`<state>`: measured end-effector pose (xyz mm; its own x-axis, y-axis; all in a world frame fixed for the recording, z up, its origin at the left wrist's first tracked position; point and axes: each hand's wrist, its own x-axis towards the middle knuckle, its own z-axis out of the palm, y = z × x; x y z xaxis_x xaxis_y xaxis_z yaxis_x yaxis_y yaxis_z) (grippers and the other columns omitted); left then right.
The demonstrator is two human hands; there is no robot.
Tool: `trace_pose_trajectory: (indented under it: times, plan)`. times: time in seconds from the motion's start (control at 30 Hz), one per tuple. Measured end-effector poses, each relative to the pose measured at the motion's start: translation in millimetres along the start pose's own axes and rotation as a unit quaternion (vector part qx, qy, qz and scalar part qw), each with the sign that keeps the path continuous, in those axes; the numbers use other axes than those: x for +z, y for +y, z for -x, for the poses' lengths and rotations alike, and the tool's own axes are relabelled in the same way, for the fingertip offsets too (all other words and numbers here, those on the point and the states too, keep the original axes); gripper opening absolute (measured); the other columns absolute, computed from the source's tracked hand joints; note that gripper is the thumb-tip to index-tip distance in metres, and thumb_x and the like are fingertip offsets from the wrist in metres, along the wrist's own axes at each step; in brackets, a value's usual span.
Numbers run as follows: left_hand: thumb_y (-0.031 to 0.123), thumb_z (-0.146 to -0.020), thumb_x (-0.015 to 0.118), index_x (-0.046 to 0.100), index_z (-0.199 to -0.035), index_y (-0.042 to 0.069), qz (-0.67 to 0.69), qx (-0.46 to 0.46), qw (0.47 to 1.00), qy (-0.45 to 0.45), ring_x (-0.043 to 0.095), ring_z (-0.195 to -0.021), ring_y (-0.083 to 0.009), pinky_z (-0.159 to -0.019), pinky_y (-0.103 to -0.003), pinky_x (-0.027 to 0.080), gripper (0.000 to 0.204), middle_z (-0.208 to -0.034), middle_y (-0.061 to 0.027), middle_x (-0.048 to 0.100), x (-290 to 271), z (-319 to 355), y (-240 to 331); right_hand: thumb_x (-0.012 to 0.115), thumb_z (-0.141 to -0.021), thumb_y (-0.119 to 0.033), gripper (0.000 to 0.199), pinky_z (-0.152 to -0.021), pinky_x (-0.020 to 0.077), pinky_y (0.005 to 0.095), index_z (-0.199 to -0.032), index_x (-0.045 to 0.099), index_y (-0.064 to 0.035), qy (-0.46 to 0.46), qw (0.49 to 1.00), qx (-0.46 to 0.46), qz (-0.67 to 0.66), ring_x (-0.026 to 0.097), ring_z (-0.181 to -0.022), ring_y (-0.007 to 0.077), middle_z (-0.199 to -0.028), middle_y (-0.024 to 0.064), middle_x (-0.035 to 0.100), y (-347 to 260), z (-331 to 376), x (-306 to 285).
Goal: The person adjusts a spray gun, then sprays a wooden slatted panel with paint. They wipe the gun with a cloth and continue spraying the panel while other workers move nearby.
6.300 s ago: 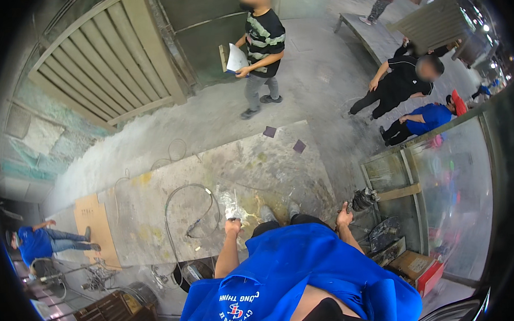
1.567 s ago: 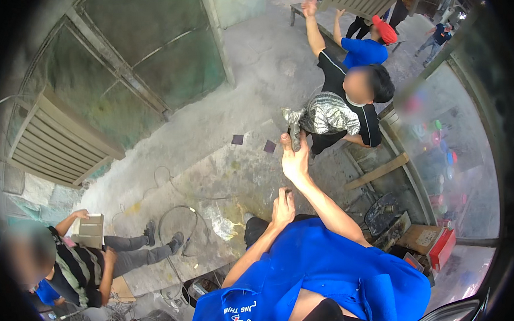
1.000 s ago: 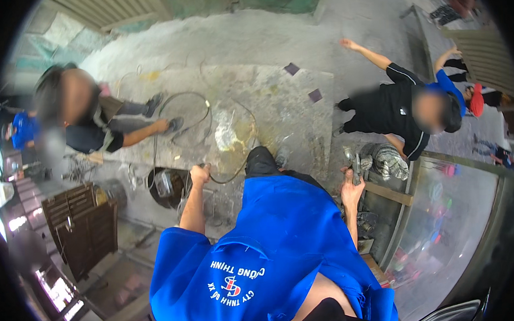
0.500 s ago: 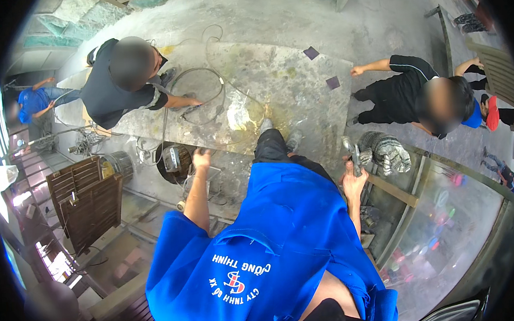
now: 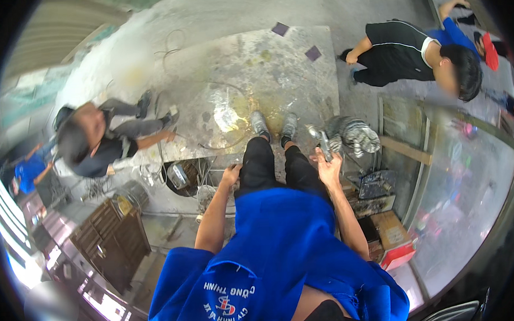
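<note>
I stand in black trousers and grey shoes (image 5: 259, 125) on a stained concrete slab (image 5: 299, 78). My right hand (image 5: 328, 167) is raised in front of my right thigh and grips a small dark metal tool (image 5: 321, 141) that points up and away from me. Just right of the tool lies a grey ribbed bundle (image 5: 354, 135). My left hand (image 5: 231, 175) hangs beside my left thigh with its fingers loosely apart and holds nothing. Below that hand is a round opening (image 5: 180, 175) at the slab's edge.
A person in dark clothes (image 5: 98, 143) crouches at the slab's left edge. A person in black (image 5: 415, 44) bends over at the upper right, with another in blue behind. A wire loop (image 5: 226, 113) lies on the slab. A wooden crate (image 5: 111, 241), a glass panel (image 5: 465, 197) and boxes (image 5: 393, 242) flank me.
The view has swung round. The crouching person now sits further left and lower. My right hand keeps hold of the tool and my left hand stays empty by my thigh.
</note>
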<state>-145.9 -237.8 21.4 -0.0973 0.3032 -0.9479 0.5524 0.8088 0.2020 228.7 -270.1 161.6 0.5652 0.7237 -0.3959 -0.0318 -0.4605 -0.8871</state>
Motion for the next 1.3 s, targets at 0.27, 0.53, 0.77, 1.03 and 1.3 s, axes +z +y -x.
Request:
trace_pose_trajectory:
  times: [0.27, 0.53, 0.77, 1.03, 1.3]
  plan:
    - [0.068, -0.073, 0.078, -0.005, -0.164, 0.021, -0.509, -0.091, 0.847, -0.128, 0.05, -0.134, -0.0496, -0.106, -0.053, 0.048, 0.132, -0.154, -0.0368, 0.033, 78.1, -49.0, 79.1, 0.073, -0.094, -0.014, 0.019, -0.064, 0.0459, 0.0319, -0.095, 0.068, 0.0034, -0.024, 0.988, 0.108, 0.111, 0.052, -0.068, 0.0121, -0.077, 0.0058, 0.067, 138.8, -132.8, 37.9]
    - [0.05, -0.074, 0.082, 0.016, -0.162, 0.018, -0.528, -0.043, 0.846, 0.056, 0.062, -0.113, -0.0524, -0.092, -0.054, 0.054, 0.114, -0.15, -0.033, 0.038, 107.3, -124.3, 88.0, 0.077, -0.09, -0.016, 0.025, -0.06, 0.0474, 0.0334, -0.108, 0.074, 0.0005, 0.071, 0.956, 0.284, 0.024, 0.055, -0.07, 0.0099, -0.084, -0.0002, 0.07, 366.1, -239.6, 92.5]
    - [0.049, -0.076, 0.08, 0.02, -0.161, 0.018, -0.588, 0.061, 0.802, 0.086, 0.057, -0.123, -0.0465, -0.1, -0.054, 0.049, 0.108, -0.15, -0.0282, 0.041, 99.8, -138.4, 119.5, 0.082, -0.085, -0.024, 0.049, -0.082, 0.0525, 0.0365, -0.111, 0.067, 0.0135, 0.228, 0.936, 0.267, 0.041, 0.067, -0.091, 0.021, -0.101, 0.0229, 0.074, 443.2, -200.2, 76.2]
    - [0.042, -0.08, 0.079, 0.025, -0.159, 0.014, -0.697, 0.159, 0.699, 0.02, 0.055, -0.123, -0.0511, -0.101, -0.056, 0.047, 0.1, -0.148, -0.0302, 0.044, 88.6, -185.0, 132.4, 0.078, -0.088, -0.016, 0.05, -0.081, 0.0541, 0.037, -0.125, 0.062, 0.0132, 0.334, 0.857, 0.349, -0.178, 0.07, -0.098, 0.0263, -0.115, 0.0281, 0.071, 450.9, -79.4, 69.9]
    - [0.046, -0.082, 0.078, 0.043, -0.148, 0.001, -0.678, 0.139, 0.716, -0.089, 0.066, -0.112, -0.0418, -0.099, -0.044, 0.05, 0.087, -0.12, -0.0289, 0.067, 56.3, -195.1, 150.7, 0.074, -0.082, -0.012, 0.045, -0.091, 0.0538, 0.04, -0.124, 0.066, 0.0042, 0.337, 0.857, 0.367, -0.134, 0.069, -0.109, 0.0334, -0.12, 0.0241, 0.07, 488.5, 24.7, 79.2]
